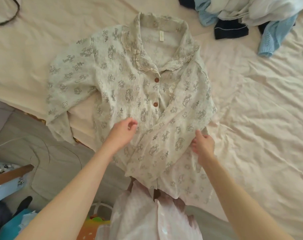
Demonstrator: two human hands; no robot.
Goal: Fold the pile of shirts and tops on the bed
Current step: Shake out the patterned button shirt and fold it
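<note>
One printed shirt (130, 87) lies spread face up on the bed (251, 101), its lace-edged collar pointing away from the person and two brown buttons showing down the front. Its sleeve on the person's right is folded in across the body toward the hem, while the other sleeve stretches out to the left and hangs over the edge of the bed. The left hand (123, 134) hovers over the lower front of the shirt with fingers loosely curled, gripping nothing that can be seen. The right hand (202, 144) pinches the fabric at the shirt's right side edge, beside the folded sleeve. No container holds any clothing. At the far right of the bed, well apart from the shirt, sits the pile of tops (251, 16): white and light blue knits heaped over a dark navy garment (231, 31). A dark strap (10, 16) curves across the far left corner of the bed. Beside the bed on the left lies a grey quilted cover (43, 153), with a wooden rail (10, 174) near it.
</note>
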